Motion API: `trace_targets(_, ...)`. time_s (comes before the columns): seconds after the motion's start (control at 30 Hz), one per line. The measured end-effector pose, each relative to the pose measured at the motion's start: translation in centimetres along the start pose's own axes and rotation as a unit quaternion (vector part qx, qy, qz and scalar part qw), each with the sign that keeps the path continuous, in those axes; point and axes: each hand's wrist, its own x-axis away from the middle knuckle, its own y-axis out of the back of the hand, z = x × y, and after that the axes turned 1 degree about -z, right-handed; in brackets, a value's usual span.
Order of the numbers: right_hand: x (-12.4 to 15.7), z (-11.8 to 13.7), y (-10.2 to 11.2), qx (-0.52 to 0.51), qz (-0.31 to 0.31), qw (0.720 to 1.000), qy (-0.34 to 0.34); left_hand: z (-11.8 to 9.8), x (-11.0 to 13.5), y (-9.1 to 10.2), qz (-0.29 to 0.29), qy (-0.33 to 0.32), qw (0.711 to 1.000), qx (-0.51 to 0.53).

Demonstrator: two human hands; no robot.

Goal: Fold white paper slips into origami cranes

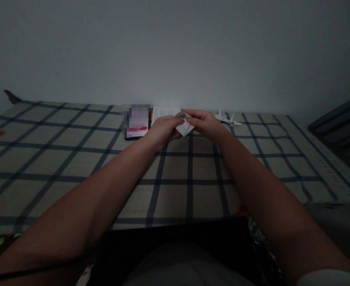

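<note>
Both my arms reach forward over a checked cloth [74, 159]. My left hand [162, 130] and my right hand [204, 123] meet over the far middle of the cloth. Between them they pinch a small folded piece of white paper [185, 127], each hand closed on one side of it. The paper is creased into a pointed shape and held just above the cloth.
A phone with a lit screen [137, 121] lies just left of my hands, with a sheet of white paper [164, 111] behind it. Two folded white paper figures [227, 118] stand to the right. A plain wall rises behind the cloth. A dark edge [338, 119] lies at far right.
</note>
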Motion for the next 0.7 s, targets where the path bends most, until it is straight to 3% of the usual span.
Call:
trace_targets(0.33, 0.10, 0.26, -0.21, 0.020, 0.011, 1.000, 0.007, 0.34, 0.15, -0.08, 0.010, -0.019, 1.000, -0.016)
trace_targets(0.7, -0.17, -0.36, -0.18, 0.038, -0.036, 0.999, 0.011, 0.55, 0.16, -0.28, -0.001, -0.028, 1.000, 0.002)
